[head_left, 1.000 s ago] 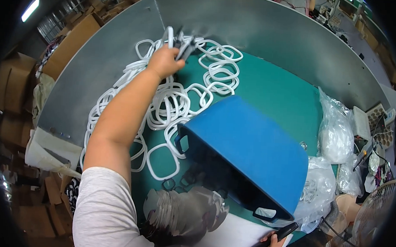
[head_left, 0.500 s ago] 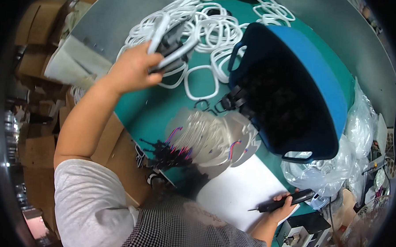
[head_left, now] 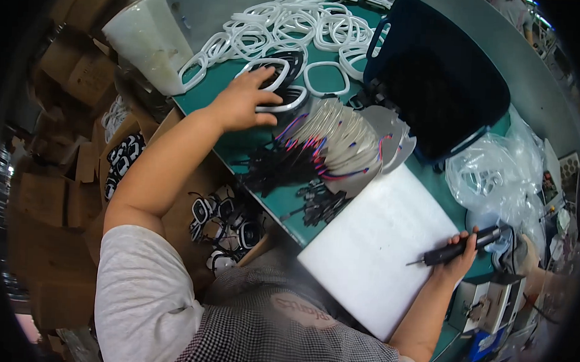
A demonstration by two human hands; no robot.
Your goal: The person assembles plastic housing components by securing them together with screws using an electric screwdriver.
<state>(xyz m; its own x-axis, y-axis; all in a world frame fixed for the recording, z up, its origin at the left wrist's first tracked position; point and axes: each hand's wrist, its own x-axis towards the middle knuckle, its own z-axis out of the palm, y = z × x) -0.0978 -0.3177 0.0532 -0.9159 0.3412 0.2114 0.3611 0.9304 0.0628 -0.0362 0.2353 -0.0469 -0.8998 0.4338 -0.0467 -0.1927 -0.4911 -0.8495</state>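
Observation:
My left hand [head_left: 243, 104] has its fingers spread against two white rounded frames with black parts [head_left: 294, 63], which rest on the green table [head_left: 206, 100]. A black electric screwdriver [head_left: 458, 248] is gripped in my right hand [head_left: 458, 258], its thin bit pointing left over a white foam pad [head_left: 381, 243]. Between my hands lies a bundle of pale wires [head_left: 347, 141] with red and blue strands and black ends [head_left: 274, 164]. More white rounded frames [head_left: 270, 34] are heaped beyond my left hand.
A dark blue bin [head_left: 447, 65] with black contents stands at the far right. Beside it lie clear plastic bags [head_left: 494, 167]. A small boxy device [head_left: 482, 306] sits near my right forearm. Below the table's left edge, cardboard boxes [head_left: 63, 197] and black-and-white assemblies [head_left: 227, 220] show.
My left hand has lowered the white frames with black parts to the table and loosened its fingers. The screwdriver stays in my right hand. The whole view has shifted.

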